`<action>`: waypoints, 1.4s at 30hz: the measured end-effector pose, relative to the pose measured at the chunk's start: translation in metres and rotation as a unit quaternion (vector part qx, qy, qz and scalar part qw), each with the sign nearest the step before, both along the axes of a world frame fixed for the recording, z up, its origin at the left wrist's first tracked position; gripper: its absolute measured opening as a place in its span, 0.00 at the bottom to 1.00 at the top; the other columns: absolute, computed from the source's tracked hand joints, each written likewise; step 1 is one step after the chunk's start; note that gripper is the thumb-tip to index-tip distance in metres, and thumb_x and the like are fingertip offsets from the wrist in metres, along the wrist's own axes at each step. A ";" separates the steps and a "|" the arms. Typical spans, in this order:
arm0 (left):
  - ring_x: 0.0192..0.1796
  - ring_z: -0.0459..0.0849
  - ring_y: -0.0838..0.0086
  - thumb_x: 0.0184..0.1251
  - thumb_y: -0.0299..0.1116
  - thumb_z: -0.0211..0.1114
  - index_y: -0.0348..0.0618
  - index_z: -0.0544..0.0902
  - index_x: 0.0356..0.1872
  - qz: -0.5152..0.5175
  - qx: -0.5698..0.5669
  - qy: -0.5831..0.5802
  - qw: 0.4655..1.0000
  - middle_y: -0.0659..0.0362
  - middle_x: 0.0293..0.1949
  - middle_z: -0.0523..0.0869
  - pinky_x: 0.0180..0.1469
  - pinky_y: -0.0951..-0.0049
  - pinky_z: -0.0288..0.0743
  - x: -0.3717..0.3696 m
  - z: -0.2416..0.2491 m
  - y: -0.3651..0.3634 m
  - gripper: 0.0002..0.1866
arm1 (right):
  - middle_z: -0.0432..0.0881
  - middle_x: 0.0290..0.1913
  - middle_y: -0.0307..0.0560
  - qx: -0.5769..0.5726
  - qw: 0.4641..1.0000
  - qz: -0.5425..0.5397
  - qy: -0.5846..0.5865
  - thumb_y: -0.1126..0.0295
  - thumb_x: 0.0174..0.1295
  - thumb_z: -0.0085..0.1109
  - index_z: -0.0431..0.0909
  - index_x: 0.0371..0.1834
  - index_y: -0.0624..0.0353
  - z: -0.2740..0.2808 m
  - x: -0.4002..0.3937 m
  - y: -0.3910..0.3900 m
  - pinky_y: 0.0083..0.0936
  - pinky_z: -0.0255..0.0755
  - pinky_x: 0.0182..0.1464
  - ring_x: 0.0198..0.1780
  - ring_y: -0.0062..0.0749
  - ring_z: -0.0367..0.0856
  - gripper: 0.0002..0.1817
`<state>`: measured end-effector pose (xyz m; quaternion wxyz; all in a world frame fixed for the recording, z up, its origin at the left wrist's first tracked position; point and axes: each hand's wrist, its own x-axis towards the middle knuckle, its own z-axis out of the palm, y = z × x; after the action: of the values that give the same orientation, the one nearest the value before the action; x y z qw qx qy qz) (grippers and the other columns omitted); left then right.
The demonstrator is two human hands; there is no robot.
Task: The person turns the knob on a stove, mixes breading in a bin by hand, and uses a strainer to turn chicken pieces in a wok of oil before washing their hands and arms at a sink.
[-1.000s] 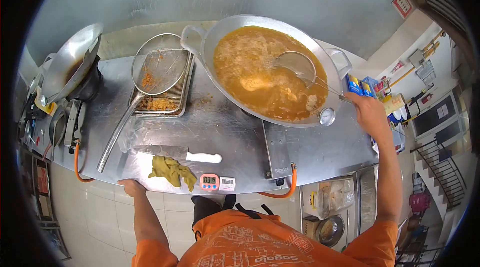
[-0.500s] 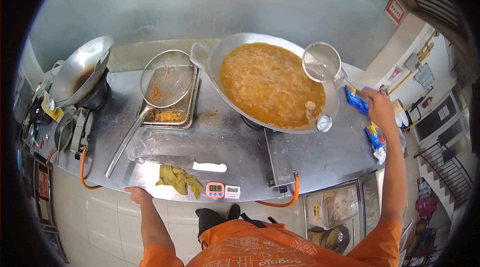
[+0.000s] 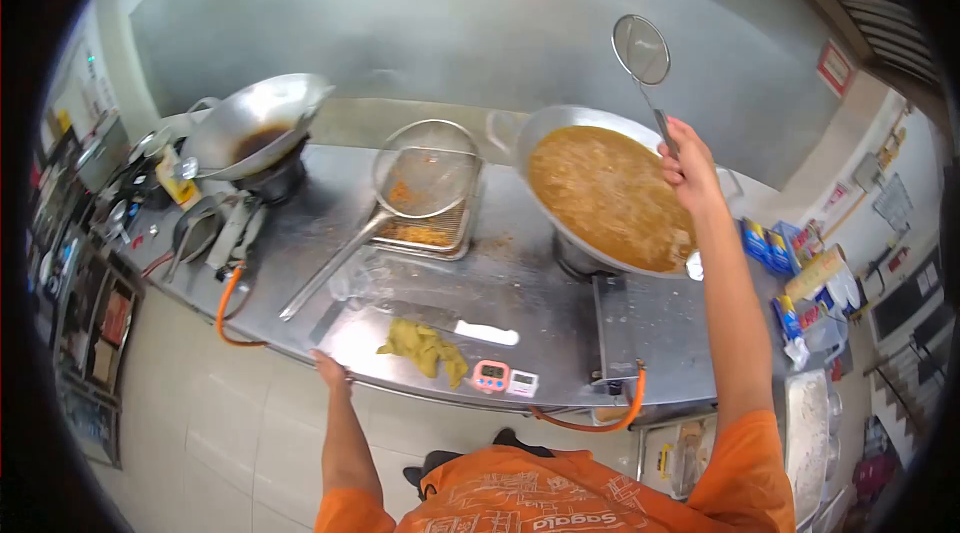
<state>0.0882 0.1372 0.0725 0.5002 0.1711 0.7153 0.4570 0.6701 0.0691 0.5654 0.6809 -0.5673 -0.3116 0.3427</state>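
My right hand point(image 3: 690, 163) is wrapped around the dark handle of a small round mesh skimmer point(image 3: 641, 50), raised above the far rim of a large wok point(image 3: 545, 223). Bubbling golden-brown oil point(image 3: 600, 178) fills that wok, with pale pieces at its near right side. A round metal-topped dial point(image 3: 695, 265) sits at the rim there. My left hand point(image 3: 332, 371) is at the table's front edge, fingers partly visible and apart, holding nothing. Closest to it are a green cloth point(image 3: 420, 347) and a knife point(image 3: 487, 333) with a white handle.
A large long-handled strainer point(image 3: 425, 168) with orange crumbs lies over a wire rack tray point(image 3: 425, 233). A second wok point(image 3: 225, 148) with dark liquid stands left. Two timers, a pink one point(image 3: 490, 376) and a white one point(image 3: 523, 383), lie near the front edge. An orange hose point(image 3: 225, 318) hangs left.
My right hand has lifted the skimmer from over the oil, up and towards the back wall. The view has shifted, so the table appears further right. My left hand stays at the edge.
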 end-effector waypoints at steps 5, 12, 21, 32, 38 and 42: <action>0.43 0.78 0.55 0.54 0.79 0.33 0.51 0.59 0.66 -0.159 -0.076 -0.038 0.984 0.44 0.51 0.74 0.41 0.53 0.75 -0.051 -0.036 -0.133 0.49 | 0.68 0.24 0.37 0.021 0.995 0.096 -0.002 0.67 0.65 0.49 0.59 0.64 0.48 -0.026 -0.136 0.098 0.12 0.47 0.16 0.18 0.13 0.58 0.23; 0.24 0.78 0.67 0.68 0.59 0.43 0.42 0.77 0.44 0.057 -0.327 -0.002 0.943 0.53 0.26 0.80 0.23 0.62 0.71 -0.137 -0.120 -0.479 0.29 | 0.66 0.18 0.31 -0.039 0.986 0.135 -0.089 0.66 0.63 0.51 0.70 0.52 0.47 -0.194 -0.271 0.194 0.16 0.48 0.13 0.15 0.15 0.59 0.14; 0.29 0.79 0.66 0.65 0.57 0.52 0.40 0.75 0.48 0.270 -0.260 -0.050 0.926 0.54 0.33 0.81 0.26 0.60 0.74 -0.187 -0.087 -0.601 0.27 | 0.64 0.19 0.34 -0.173 0.970 0.165 0.052 0.71 0.58 0.47 0.69 0.44 0.45 -0.327 -0.372 0.197 0.16 0.49 0.10 0.12 0.18 0.57 0.11; 0.43 0.84 0.56 0.59 0.55 0.59 0.37 0.82 0.42 -0.074 -0.177 0.176 0.966 0.45 0.37 0.85 0.47 0.62 0.77 -0.306 -0.090 -0.375 0.26 | 0.71 0.25 0.31 -0.100 0.796 0.549 -0.233 0.76 0.57 0.55 0.79 0.46 0.56 -0.343 -0.556 0.066 0.18 0.64 0.30 0.27 0.16 0.66 0.13; 0.51 0.80 0.52 0.58 0.57 0.58 0.38 0.81 0.43 0.020 -0.183 0.161 0.970 0.42 0.42 0.84 0.54 0.62 0.73 -0.348 -0.073 -0.317 0.29 | 0.74 0.28 0.33 -0.114 0.615 0.732 -0.270 0.71 0.60 0.55 0.78 0.49 0.55 -0.340 -0.633 0.099 0.16 0.66 0.34 0.31 0.17 0.71 0.14; 0.31 0.85 0.63 0.59 0.54 0.59 0.35 0.81 0.39 0.045 -0.220 0.098 0.970 0.49 0.31 0.85 0.34 0.65 0.79 -0.352 -0.051 -0.312 0.26 | 0.74 0.27 0.34 -0.106 0.552 0.786 -0.257 0.71 0.60 0.55 0.78 0.50 0.54 -0.332 -0.705 0.141 0.17 0.67 0.34 0.30 0.17 0.71 0.14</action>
<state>-0.2637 -0.1750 0.0213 0.4322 0.0683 0.8507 0.2914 -0.0346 0.2097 0.2334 -0.0337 -0.2282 -0.7565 0.6119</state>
